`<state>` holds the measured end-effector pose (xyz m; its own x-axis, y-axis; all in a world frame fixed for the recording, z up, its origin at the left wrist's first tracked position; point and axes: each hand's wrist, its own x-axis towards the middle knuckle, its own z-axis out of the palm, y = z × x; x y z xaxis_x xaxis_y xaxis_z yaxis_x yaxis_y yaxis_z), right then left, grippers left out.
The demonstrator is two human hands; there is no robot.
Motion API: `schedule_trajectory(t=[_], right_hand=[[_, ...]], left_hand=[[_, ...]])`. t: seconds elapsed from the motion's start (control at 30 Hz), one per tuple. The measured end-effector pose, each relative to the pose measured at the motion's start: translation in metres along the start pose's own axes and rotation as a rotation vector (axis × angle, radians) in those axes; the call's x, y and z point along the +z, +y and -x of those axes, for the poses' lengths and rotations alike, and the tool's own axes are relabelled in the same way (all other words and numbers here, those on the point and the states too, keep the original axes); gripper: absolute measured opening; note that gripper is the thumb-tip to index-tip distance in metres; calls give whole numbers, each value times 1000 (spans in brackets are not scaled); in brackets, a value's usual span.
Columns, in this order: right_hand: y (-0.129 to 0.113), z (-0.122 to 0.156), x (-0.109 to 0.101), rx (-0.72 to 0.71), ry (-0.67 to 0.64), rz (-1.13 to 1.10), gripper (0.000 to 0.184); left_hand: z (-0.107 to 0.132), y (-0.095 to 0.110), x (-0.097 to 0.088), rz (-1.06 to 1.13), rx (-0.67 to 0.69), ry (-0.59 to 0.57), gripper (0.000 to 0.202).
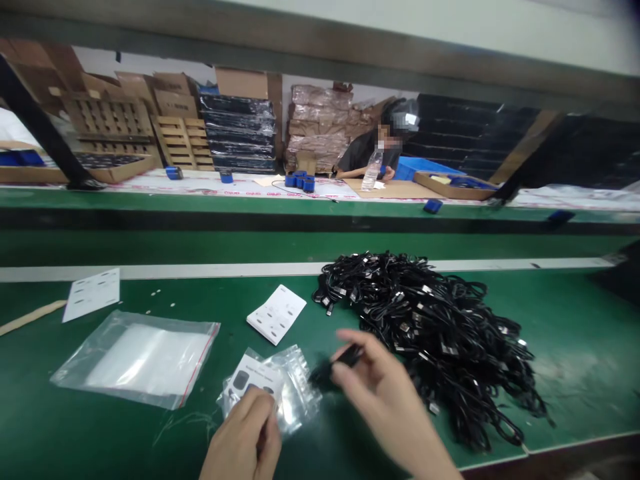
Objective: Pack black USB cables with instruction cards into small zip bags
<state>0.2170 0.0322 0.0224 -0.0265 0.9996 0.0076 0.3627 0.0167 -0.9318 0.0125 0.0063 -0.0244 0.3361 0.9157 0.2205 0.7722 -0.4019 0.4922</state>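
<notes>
My right hand (375, 380) is closed around a coiled black USB cable (349, 358), blurred by motion, left of a big heap of black cables (430, 327). Small clear zip bags (295, 387) lie in front of me, with a printed leaflet (255, 375) on or in the nearest one; I cannot tell which. My left hand (247, 433) rests at the lower edge of that leaflet, its fingers curled together. What those fingers pinch is hidden. Just behind the bags sits a stack of folded leaflets (277, 315).
On the left are a large clear bag with white contents (140, 360) and a single leaflet (93, 295). A raised shelf (200, 200) runs across the back, with blue-and-black devices (300, 181) and a water bottle (373, 168). A person (370, 150) works beyond it.
</notes>
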Motion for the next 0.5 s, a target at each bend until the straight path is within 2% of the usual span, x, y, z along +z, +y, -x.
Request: schedule_trajectory(t=[0.07,0.1,0.2,0.27,0.43,0.5], right_hand=[[7,14,27,93,-171,-350,30],[11,19,38,98,-161,-423,26],[23,26,53,51,-124,-229,14],[29,28,48,-87,-89,-4,10],[33,33,31,-650,-66,465,22],[32,35,33,-764,-58,558,26]], left_hand=[[0,-2,-1,-8,9,-33,18],[0,-3,-2,-5,5,-37,19],[1,-3,-3,9,-7,-18,20],[1,-2,-4,21,7,1,19],[6,2,4,8,10,111,18],[9,3,13,-34,7,199,18]])
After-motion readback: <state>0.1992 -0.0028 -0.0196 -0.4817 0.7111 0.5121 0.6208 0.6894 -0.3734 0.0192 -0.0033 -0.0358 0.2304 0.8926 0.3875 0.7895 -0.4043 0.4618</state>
